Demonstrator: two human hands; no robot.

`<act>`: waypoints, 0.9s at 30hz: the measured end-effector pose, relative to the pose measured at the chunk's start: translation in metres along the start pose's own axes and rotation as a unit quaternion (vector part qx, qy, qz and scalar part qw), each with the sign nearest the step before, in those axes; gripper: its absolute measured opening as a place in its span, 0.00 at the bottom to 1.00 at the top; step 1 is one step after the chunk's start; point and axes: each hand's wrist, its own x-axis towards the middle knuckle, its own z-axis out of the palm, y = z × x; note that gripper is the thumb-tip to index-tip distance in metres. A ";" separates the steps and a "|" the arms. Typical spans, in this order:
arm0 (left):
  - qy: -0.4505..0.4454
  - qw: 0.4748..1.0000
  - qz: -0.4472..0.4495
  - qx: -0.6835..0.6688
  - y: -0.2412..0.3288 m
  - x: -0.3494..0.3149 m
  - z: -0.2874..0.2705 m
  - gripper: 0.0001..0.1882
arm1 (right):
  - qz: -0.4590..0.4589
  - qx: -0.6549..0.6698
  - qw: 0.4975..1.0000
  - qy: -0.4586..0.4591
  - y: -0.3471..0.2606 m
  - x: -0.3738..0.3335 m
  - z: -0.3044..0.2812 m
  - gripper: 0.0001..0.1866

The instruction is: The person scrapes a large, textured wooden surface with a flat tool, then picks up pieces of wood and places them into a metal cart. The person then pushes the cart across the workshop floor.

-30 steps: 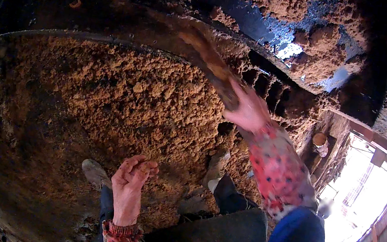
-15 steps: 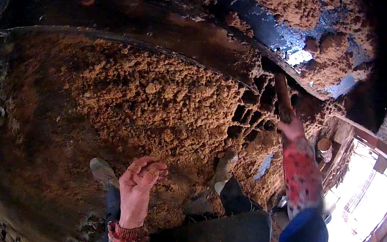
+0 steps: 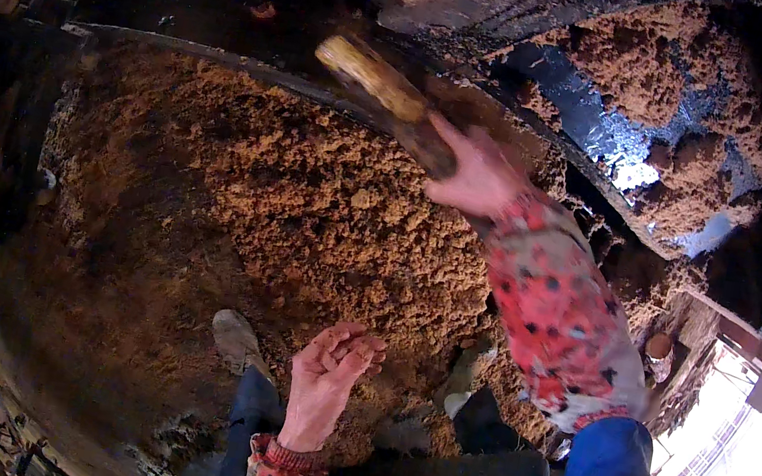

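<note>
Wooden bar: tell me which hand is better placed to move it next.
Probably the right: the right hand grips the wooden bar, with the arm stretched forward. The left hand is lower in view, apart from the bar, fingers loosely curled and seemingly empty.

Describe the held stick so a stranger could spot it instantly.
Start at the broad crumbly brown material across the middle. At its upper edge, the right hand grips a thick stick angled toward the upper left. Its bright yellow-brown far end stands out from the dark surface behind and the lumpy texture below.
</note>
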 end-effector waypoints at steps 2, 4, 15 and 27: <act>-0.004 1.000 0.000 0.000 -0.001 -0.001 0.001 0.15 | -0.027 -0.010 1.000 -0.001 -0.020 0.033 0.000 0.47; 0.001 1.000 0.001 -0.009 -0.003 -0.001 -0.001 0.14 | -0.039 0.026 0.998 -0.041 -0.028 0.043 -0.001 0.47; -0.006 1.000 -0.017 0.001 0.011 -0.004 -0.006 0.17 | 0.081 -0.172 0.971 -0.149 0.143 -0.094 -0.025 0.50; 0.005 1.000 0.005 0.007 0.002 -0.007 -0.003 0.15 | 0.202 -0.187 0.953 -0.125 0.204 -0.187 -0.014 0.51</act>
